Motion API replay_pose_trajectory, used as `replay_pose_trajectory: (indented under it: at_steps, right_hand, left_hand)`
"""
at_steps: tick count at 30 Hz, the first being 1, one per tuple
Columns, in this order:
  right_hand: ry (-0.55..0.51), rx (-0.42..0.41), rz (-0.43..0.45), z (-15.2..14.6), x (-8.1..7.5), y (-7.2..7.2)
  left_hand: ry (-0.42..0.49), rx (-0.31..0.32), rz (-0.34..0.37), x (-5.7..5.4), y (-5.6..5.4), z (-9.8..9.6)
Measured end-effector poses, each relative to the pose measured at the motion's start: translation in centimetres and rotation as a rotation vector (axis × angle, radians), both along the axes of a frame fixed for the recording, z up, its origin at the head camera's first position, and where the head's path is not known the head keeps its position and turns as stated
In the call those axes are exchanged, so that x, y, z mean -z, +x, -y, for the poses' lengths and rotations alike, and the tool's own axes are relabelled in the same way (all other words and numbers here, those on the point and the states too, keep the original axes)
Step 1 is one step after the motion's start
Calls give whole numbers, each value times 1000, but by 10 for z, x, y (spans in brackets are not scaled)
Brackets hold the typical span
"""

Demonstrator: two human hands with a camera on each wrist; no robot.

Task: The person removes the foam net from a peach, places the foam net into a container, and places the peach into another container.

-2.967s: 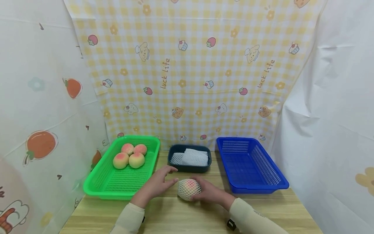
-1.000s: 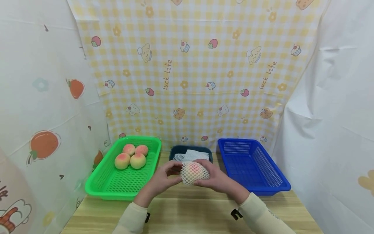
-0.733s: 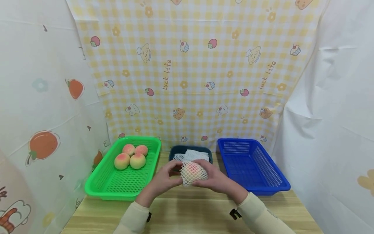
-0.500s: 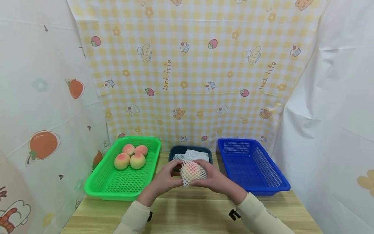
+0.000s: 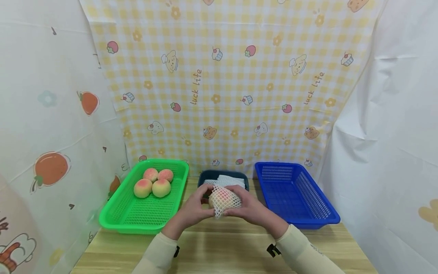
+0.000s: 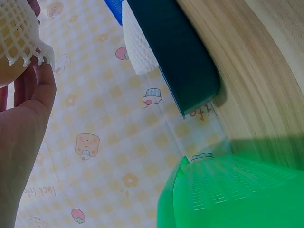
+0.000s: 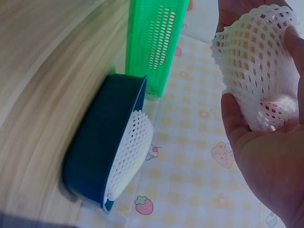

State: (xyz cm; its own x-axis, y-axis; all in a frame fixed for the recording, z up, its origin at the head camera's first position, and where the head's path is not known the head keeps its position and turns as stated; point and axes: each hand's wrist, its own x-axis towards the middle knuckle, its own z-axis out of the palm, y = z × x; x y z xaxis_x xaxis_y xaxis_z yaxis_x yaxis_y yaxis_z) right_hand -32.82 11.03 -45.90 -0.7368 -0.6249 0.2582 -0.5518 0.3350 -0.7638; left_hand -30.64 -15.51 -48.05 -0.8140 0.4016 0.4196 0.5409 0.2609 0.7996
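Observation:
In front of the small dark bin, above the table, both hands hold a peach point(image 5: 224, 195) covered in a white foam net point(image 5: 230, 203). My left hand point(image 5: 194, 208) has its thumb and fingers at the net's left edge, where a bit of bare peach shows. From the right, my right hand point(image 5: 254, 211) grips the netted peach, thumb below and fingers over the top. The left wrist view shows the net's scalloped edge point(image 6: 28, 59) with yellowish peach below it. In the right wrist view the right thumb and fingers clasp the net point(image 7: 256, 57).
At left stands a green basket point(image 5: 137, 222) with several bare peaches point(image 5: 161, 188). The dark bin point(image 5: 208, 174) at the back middle holds folded foam nets point(image 5: 232, 181). A blue basket point(image 5: 304, 220) stands at right on the wooden table point(image 5: 226, 247).
The netted peach has risen from near the table, and the left hand has come onto its net. Over the last second it shifted slightly left, and bare peach now shows at the net's left edge.

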Motion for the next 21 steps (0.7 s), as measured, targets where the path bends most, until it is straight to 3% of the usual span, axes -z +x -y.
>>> replay_pose_trajectory:
  at_steps: [4,10,17,21]
  right_hand:
    - [0,10,-13,0,-1,0]
    - [-22,38,-42,-1,-1,1]
    - [-83,64,-139,-2,1,0]
    - [-132,75,-109,-2,1,0]
  left_hand:
    - [0,-2,-11,0,-1,0]
    - [22,-10,29,-1,0,2]
    - [32,-25,43,-3,-1,5]
    - [41,-32,50,-3,0,7]
